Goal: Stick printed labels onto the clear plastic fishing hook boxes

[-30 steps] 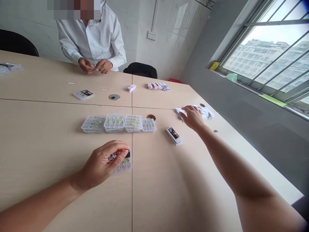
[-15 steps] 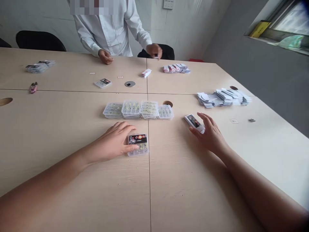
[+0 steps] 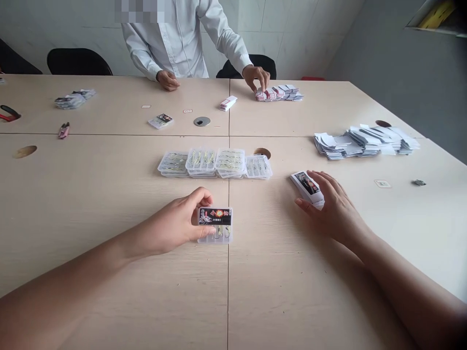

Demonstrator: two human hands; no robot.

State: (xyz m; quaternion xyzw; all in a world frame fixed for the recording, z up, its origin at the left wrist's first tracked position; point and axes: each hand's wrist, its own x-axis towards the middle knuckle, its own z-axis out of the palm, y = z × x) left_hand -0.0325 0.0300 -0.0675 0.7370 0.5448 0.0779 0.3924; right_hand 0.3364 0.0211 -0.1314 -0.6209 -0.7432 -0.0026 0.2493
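My left hand (image 3: 178, 218) is closed on a small clear plastic box of fish hooks (image 3: 215, 234), thumb across its front and fingers behind its left side. A black printed label card (image 3: 216, 217) covers the box's upper half. To the right, my right hand (image 3: 333, 206) spreads around a stack of black-and-white label cards (image 3: 307, 185) on the table, thumb along the near side and fingers over the far right end. Whether those fingers press on the stack is hard to see. Beyond the left hand lies a row of clear hook boxes (image 3: 202, 161), some stacked.
White paper cards (image 3: 365, 142) lie heaped at right, near a small card (image 3: 382, 183) and a grey scrap (image 3: 419, 183). Across the table (image 3: 146, 301), a person in a white shirt (image 3: 182, 39) touches red-edged cards (image 3: 279, 93). Pink clippers (image 3: 63, 130) lie at left.
My left hand has curled its fingers around the hook box and tilted its face up toward me. The right hand stays by the card stack. The other person's hand has reached to the red-edged cards.
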